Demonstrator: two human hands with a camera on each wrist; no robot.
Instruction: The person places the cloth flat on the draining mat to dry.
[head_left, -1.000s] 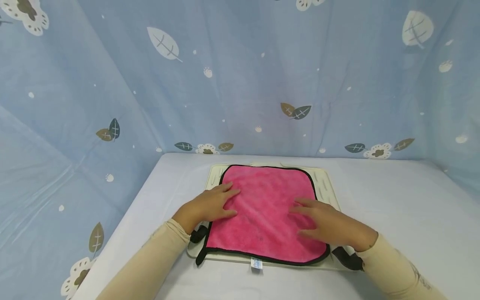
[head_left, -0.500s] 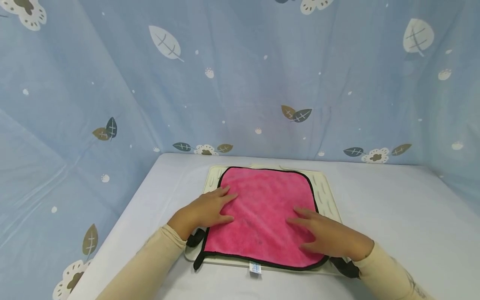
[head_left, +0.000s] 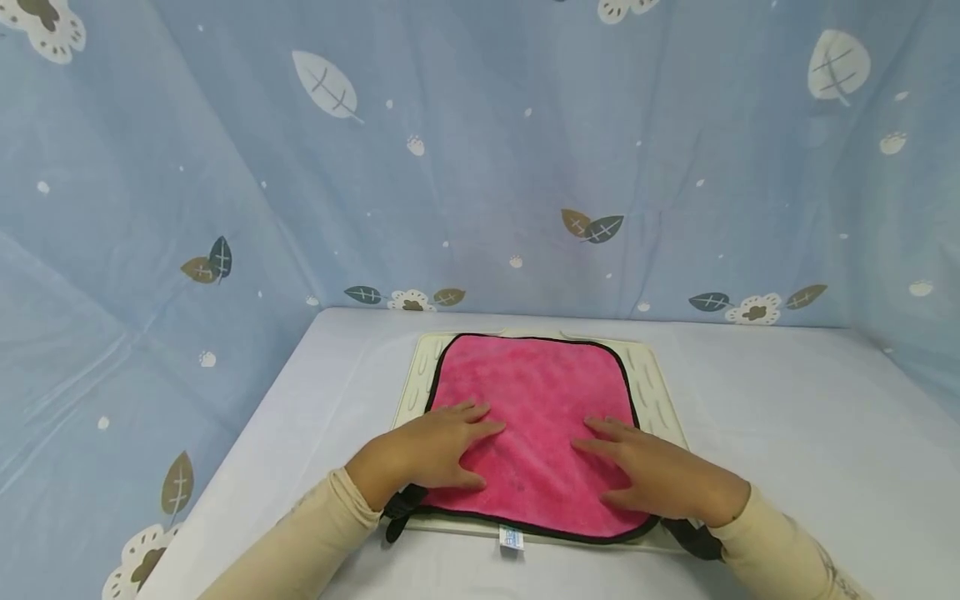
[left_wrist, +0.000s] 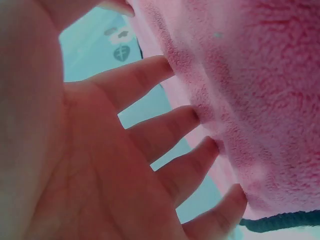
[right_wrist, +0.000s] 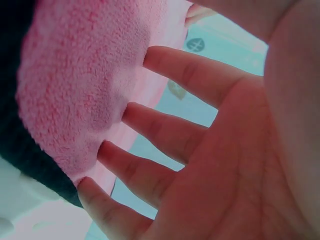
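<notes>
A pink plush cloth [head_left: 536, 383] with black edging lies spread flat over a cream board [head_left: 654, 392]. My left hand [head_left: 438, 446] rests on its left part, fingers spread and pointing inward. On the cloth's right side lies my right hand [head_left: 648, 467], its fingers likewise spread. Both wrist views show fingertips touching the plush surface, with the left fingers [left_wrist: 165, 135] and the right fingers [right_wrist: 150, 125] held fairly straight. Neither hand grips anything. A small white label [head_left: 512, 537] sticks out from the near edge, and a black loop [head_left: 396, 528] hangs at the near left corner.
The board sits on a white-covered table [head_left: 787, 417]. Behind and to the left hangs a blue curtain [head_left: 480, 150] printed with leaves and flowers. A black strap [head_left: 697, 540] is at the right wrist.
Over the last half second my left hand has slid nearer and rightward on the cloth, covering its near left edge. Earlier, the right hand shifted slightly nearer. The cloth remains flat.
</notes>
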